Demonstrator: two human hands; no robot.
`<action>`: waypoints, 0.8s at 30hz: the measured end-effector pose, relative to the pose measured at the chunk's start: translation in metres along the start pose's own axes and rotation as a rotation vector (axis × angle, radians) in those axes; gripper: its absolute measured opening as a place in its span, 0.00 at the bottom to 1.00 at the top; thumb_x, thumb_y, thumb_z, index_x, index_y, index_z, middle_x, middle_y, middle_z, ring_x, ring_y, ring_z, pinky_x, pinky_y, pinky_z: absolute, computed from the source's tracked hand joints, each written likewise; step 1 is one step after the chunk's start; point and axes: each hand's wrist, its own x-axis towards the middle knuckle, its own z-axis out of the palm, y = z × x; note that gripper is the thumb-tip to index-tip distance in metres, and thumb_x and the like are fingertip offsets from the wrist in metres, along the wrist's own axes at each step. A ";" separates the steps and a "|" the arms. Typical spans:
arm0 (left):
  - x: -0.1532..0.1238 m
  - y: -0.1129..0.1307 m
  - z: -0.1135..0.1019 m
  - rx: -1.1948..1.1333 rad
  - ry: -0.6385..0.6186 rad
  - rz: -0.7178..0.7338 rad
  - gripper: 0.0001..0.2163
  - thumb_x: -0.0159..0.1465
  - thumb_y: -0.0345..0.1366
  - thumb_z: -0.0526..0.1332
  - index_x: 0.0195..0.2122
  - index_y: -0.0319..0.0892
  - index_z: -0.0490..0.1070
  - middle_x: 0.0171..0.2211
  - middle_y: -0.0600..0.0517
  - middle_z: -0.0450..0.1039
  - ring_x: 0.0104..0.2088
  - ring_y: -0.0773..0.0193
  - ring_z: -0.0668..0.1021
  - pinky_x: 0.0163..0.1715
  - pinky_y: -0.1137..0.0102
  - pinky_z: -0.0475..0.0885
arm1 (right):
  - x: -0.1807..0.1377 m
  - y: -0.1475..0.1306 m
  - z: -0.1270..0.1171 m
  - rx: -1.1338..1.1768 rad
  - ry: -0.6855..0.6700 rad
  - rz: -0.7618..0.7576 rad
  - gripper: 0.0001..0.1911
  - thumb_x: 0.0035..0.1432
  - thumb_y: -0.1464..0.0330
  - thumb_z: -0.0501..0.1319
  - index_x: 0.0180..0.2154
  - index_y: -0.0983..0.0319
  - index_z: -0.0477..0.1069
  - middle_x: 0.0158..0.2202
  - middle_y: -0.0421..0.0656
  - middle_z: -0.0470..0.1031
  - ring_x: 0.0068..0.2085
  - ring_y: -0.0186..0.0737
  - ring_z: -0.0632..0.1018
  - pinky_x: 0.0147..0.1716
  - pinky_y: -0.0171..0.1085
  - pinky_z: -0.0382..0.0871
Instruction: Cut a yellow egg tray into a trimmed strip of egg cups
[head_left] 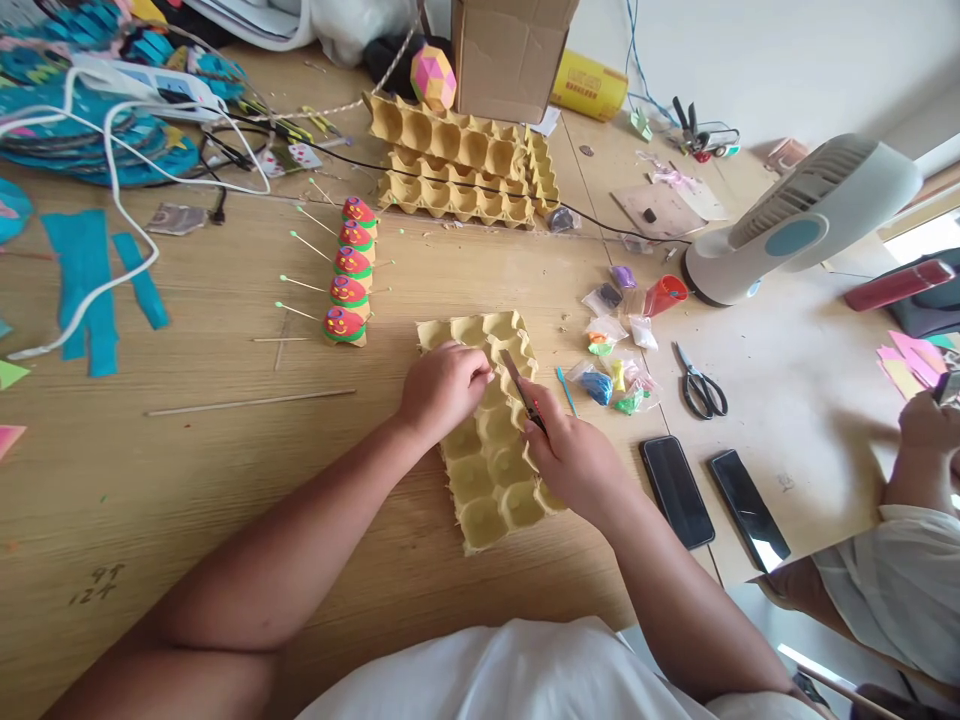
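Observation:
A yellowish pulp egg tray (469, 478) lies on the table in front of me, its rows of cups facing up. My left hand (446, 390) is closed over its left side, fingers curled at a ridge; the fingertips are partly hidden. A utility knife (534, 405) is gripped in my right hand (574, 450), its blade out and pointing away from me over the tray's upper cups. Left of the tray stands a row of painted egg-cup pieces (350, 262), red and green with faces, with green-tipped sticks poking out.
Cut egg-tray strips (457, 195) lie at the back by a cardboard box (514, 60). To the right are bagged clay (598, 388), scissors (701, 385), two phones (677, 490) and a fan (795, 225). A wooden stick (251, 403) lies left. Another person's hand (926, 425) shows at right.

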 end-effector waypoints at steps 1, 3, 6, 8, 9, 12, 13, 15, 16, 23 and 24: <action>0.000 0.000 0.000 0.000 -0.002 -0.002 0.07 0.65 0.34 0.61 0.29 0.44 0.74 0.32 0.50 0.77 0.38 0.56 0.76 0.32 0.65 0.64 | -0.003 0.001 0.001 -0.049 0.023 0.004 0.28 0.73 0.65 0.47 0.71 0.57 0.50 0.42 0.44 0.84 0.38 0.44 0.82 0.30 0.34 0.61; 0.000 0.000 0.000 -0.003 -0.001 -0.004 0.07 0.65 0.34 0.62 0.28 0.44 0.74 0.31 0.50 0.77 0.38 0.56 0.76 0.32 0.66 0.64 | -0.009 0.004 0.004 -0.146 0.062 0.002 0.29 0.73 0.66 0.47 0.71 0.59 0.51 0.42 0.45 0.84 0.37 0.44 0.82 0.29 0.35 0.60; 0.000 0.000 0.001 -0.001 0.010 -0.002 0.07 0.64 0.33 0.62 0.29 0.44 0.74 0.31 0.51 0.77 0.39 0.56 0.76 0.31 0.66 0.63 | -0.015 0.005 0.010 -0.206 0.085 -0.027 0.29 0.73 0.66 0.47 0.71 0.61 0.52 0.43 0.45 0.83 0.36 0.44 0.83 0.28 0.36 0.60; 0.000 0.000 0.001 0.002 0.015 -0.001 0.07 0.64 0.33 0.62 0.29 0.44 0.74 0.31 0.51 0.77 0.38 0.56 0.76 0.31 0.66 0.63 | -0.016 0.004 0.012 -0.209 0.090 -0.042 0.28 0.73 0.66 0.47 0.71 0.61 0.52 0.44 0.45 0.84 0.36 0.44 0.83 0.27 0.36 0.61; 0.000 0.000 0.001 0.000 0.014 -0.001 0.07 0.64 0.33 0.62 0.29 0.44 0.74 0.31 0.51 0.77 0.39 0.56 0.76 0.31 0.66 0.63 | -0.017 0.004 0.012 -0.208 0.087 -0.045 0.28 0.73 0.66 0.47 0.71 0.61 0.52 0.44 0.45 0.84 0.36 0.43 0.83 0.28 0.36 0.61; 0.000 0.001 0.001 -0.001 0.022 -0.003 0.06 0.64 0.33 0.62 0.29 0.44 0.75 0.31 0.51 0.78 0.39 0.56 0.77 0.31 0.66 0.63 | -0.017 0.001 0.012 -0.200 0.063 -0.035 0.28 0.73 0.66 0.48 0.71 0.60 0.53 0.44 0.45 0.84 0.37 0.43 0.83 0.28 0.36 0.62; 0.000 0.001 0.001 0.001 0.025 -0.003 0.06 0.64 0.32 0.62 0.29 0.44 0.75 0.31 0.51 0.78 0.39 0.56 0.77 0.30 0.66 0.63 | -0.017 0.001 0.012 -0.198 0.057 -0.032 0.28 0.73 0.66 0.48 0.71 0.60 0.53 0.44 0.46 0.84 0.37 0.43 0.83 0.28 0.36 0.62; 0.000 0.002 0.001 0.005 0.029 -0.004 0.07 0.64 0.32 0.62 0.29 0.44 0.75 0.31 0.51 0.78 0.38 0.56 0.77 0.30 0.66 0.62 | -0.018 0.000 0.012 -0.196 0.049 -0.036 0.28 0.73 0.66 0.48 0.71 0.60 0.52 0.45 0.46 0.84 0.37 0.43 0.83 0.29 0.36 0.63; 0.000 0.002 0.001 0.005 0.029 -0.005 0.07 0.64 0.32 0.62 0.29 0.44 0.75 0.31 0.51 0.78 0.38 0.57 0.77 0.30 0.66 0.62 | -0.018 -0.001 0.011 -0.198 0.044 -0.040 0.28 0.73 0.66 0.48 0.71 0.60 0.52 0.45 0.46 0.84 0.37 0.43 0.83 0.29 0.36 0.63; 0.000 0.002 0.001 -0.002 0.033 -0.002 0.07 0.63 0.31 0.62 0.28 0.44 0.75 0.30 0.51 0.78 0.38 0.57 0.77 0.30 0.66 0.62 | -0.021 -0.001 0.014 -0.234 0.056 -0.031 0.28 0.73 0.65 0.47 0.71 0.60 0.52 0.44 0.45 0.84 0.37 0.44 0.84 0.28 0.37 0.64; 0.000 0.002 0.001 -0.001 0.034 -0.002 0.07 0.63 0.31 0.62 0.28 0.44 0.75 0.30 0.51 0.78 0.38 0.57 0.77 0.29 0.66 0.62 | -0.021 -0.001 0.014 -0.236 0.057 -0.031 0.28 0.73 0.65 0.47 0.71 0.60 0.52 0.44 0.45 0.84 0.37 0.44 0.84 0.28 0.37 0.64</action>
